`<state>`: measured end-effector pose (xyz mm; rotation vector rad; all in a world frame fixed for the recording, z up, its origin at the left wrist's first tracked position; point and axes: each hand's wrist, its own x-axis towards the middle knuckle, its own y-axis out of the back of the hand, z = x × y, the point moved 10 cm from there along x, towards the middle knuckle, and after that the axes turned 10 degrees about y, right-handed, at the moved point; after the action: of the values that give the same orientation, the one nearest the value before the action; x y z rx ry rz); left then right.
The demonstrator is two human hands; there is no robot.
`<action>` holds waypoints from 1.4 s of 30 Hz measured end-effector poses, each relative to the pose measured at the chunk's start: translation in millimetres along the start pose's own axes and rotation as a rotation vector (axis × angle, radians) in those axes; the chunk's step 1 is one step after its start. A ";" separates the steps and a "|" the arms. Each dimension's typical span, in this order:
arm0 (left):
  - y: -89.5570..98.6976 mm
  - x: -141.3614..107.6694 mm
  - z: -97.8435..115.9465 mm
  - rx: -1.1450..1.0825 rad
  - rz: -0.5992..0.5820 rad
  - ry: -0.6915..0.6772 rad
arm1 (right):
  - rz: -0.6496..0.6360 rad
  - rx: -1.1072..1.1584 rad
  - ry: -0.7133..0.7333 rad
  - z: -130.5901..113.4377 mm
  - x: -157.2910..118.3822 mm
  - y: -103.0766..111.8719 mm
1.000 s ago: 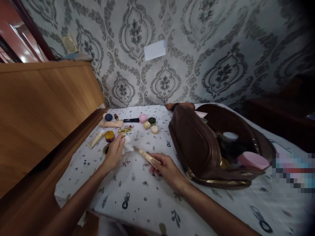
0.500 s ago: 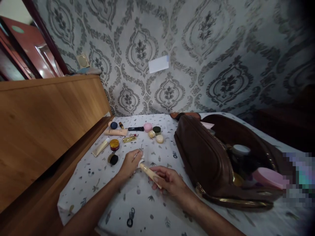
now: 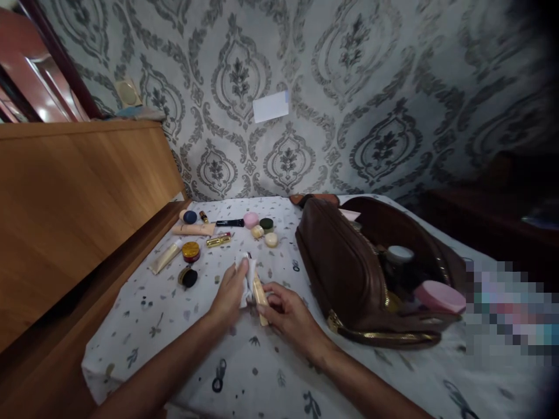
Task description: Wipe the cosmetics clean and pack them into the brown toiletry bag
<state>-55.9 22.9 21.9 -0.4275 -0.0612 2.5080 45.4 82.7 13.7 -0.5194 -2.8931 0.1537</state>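
My left hand (image 3: 227,294) is closed on a crumpled white tissue (image 3: 244,298), with a small dark tip showing at its top. Between the thumb and fingers of my right hand (image 3: 290,314) is a slim beige cosmetic tube (image 3: 261,301), held nearly upright against the tissue's right side. Left of my hands lie a black-lidded jar (image 3: 188,277), a gold-lidded jar (image 3: 191,251) and a pale squeeze tube (image 3: 166,258). Beyond them are a gold lipstick (image 3: 218,240), a peach tube (image 3: 194,229) and a black-handled brush (image 3: 230,223).
At the right stands an open brown leather bag (image 3: 334,262) holding a pink item (image 3: 441,295) and a white-lidded jar (image 3: 399,254). Small round pots, one a pink pot (image 3: 251,219), sit near the middle back. A wooden panel (image 3: 87,174) borders the left, patterned wallpaper the back.
The beige tube has turned more upright, and the tissue now lies along its left side rather than at its tip. The whole view has shifted, so the items appear farther left.
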 end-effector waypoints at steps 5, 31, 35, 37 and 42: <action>-38.5 -17.9 -16.2 0.201 -0.257 -0.044 | 0.144 -0.173 0.120 -17.1 -3.9 17.3; -40.2 -39.9 29.0 1.675 -0.096 -0.779 | 0.108 -0.459 0.360 -58.3 -20.7 15.3; -11.0 -19.0 51.0 1.666 0.060 -0.647 | 0.212 -0.452 0.437 -72.1 -25.6 26.7; 10.8 -7.0 62.8 1.600 0.175 -0.565 | 0.280 -0.404 0.452 -75.5 -27.2 33.5; 45.1 15.9 62.9 1.099 0.187 -0.348 | 0.335 -0.310 0.463 -77.0 -26.8 35.7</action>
<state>-112.8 -2.2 70.7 0.4687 1.1908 2.3250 98.2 111.6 79.2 -0.9490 -2.3670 -0.3309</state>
